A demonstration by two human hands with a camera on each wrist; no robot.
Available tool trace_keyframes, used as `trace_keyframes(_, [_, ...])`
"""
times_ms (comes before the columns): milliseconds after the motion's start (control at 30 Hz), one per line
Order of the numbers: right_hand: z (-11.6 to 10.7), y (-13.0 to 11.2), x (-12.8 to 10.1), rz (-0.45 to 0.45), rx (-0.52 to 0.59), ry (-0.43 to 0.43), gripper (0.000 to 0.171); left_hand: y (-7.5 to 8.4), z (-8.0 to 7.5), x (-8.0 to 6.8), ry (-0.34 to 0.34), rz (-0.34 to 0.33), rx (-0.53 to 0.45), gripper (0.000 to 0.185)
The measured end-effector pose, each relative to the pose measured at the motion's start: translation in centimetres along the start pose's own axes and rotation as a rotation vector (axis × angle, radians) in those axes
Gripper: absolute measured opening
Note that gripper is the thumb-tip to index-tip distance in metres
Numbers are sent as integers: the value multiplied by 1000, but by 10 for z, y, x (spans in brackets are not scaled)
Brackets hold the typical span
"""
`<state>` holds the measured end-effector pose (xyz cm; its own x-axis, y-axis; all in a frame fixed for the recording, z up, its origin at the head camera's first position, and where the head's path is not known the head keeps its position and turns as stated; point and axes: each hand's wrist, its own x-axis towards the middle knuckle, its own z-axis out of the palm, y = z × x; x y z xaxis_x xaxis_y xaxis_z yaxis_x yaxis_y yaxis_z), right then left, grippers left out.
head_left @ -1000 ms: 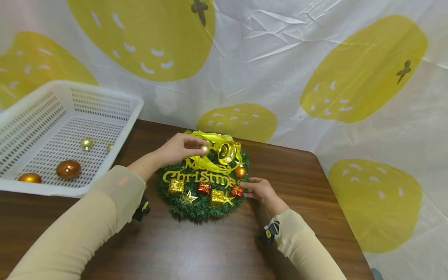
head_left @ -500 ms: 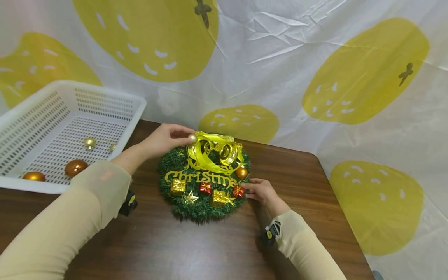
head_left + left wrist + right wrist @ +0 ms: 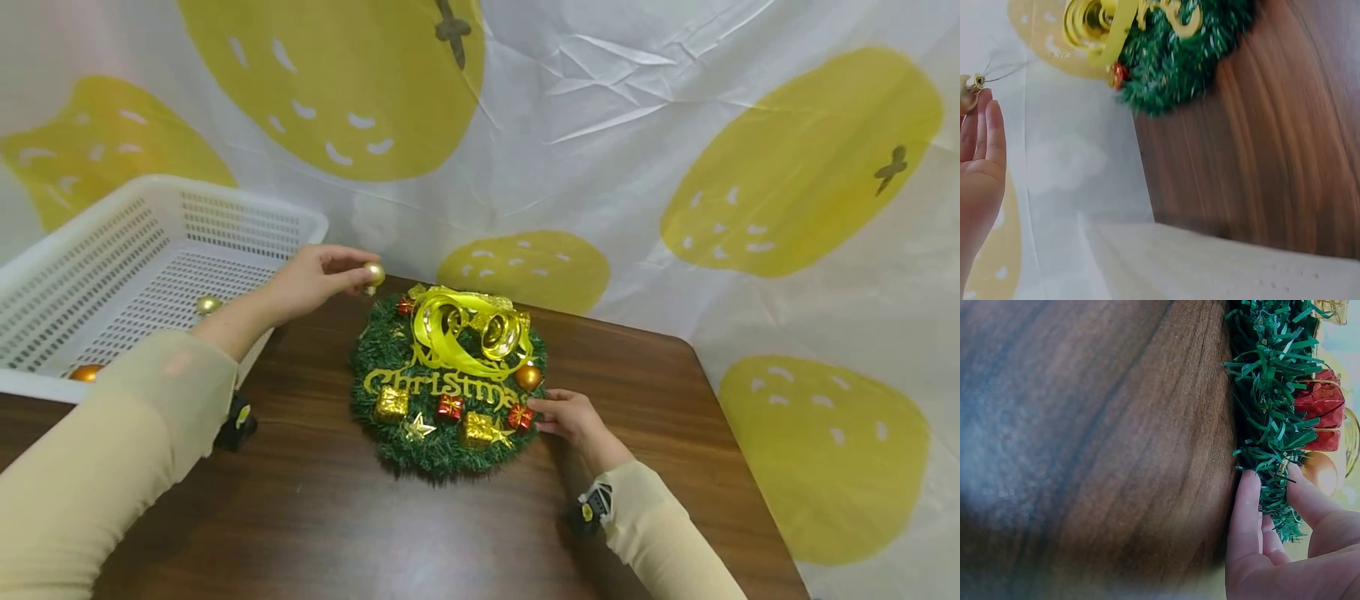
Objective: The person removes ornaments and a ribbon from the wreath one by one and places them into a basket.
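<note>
My left hand (image 3: pixel 311 279) pinches a small pale-gold bauble (image 3: pixel 374 273) between thumb and fingertips, in the air between the white basket and the wreath. In the left wrist view the bauble (image 3: pixel 969 94) shows its metal cap and a thin string. A green tinsel Christmas wreath (image 3: pixel 427 450) lies on the table, bearing gold "Christmas" lettering, a yellow ribbon with gold bells (image 3: pixel 498 333), small red and gold gift boxes, stars and an orange-gold ball (image 3: pixel 528 377). My right hand (image 3: pixel 581 425) grips the wreath's right edge, thumb and fingers on either side of the tinsel (image 3: pixel 1272 419).
A white perforated plastic basket (image 3: pixel 318 229) stands at the table's back left. Inside it are a pale-gold bauble (image 3: pixel 208 305) and an orange ball (image 3: pixel 86 372), partly behind my left sleeve. A white cloth (image 3: pixel 562 183) with yellow prints hangs behind the brown wooden table (image 3: pixel 360 533).
My left hand has moved left with the bauble, from over the ribbon at the wreath's top to beside the basket. My right hand keeps its grip on the wreath's edge.
</note>
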<state>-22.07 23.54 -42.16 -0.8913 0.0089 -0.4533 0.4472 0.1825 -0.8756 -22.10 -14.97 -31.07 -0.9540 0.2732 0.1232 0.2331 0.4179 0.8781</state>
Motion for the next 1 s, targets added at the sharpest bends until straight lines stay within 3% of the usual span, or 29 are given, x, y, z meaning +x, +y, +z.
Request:
trace_keyframes(433, [-4,3,-1,-2,-18,-2,65,-9,-36,-15,56,-86,47,49])
trace_keyframes(667, [-5,2,-1,-6,-14,-5,66,-17,-61,-24,139,-116,78,52])
trace_keyframes(1000, [-4,1,-2,-2,-22,2,66,-29,-88,-36,186,-168,72,62])
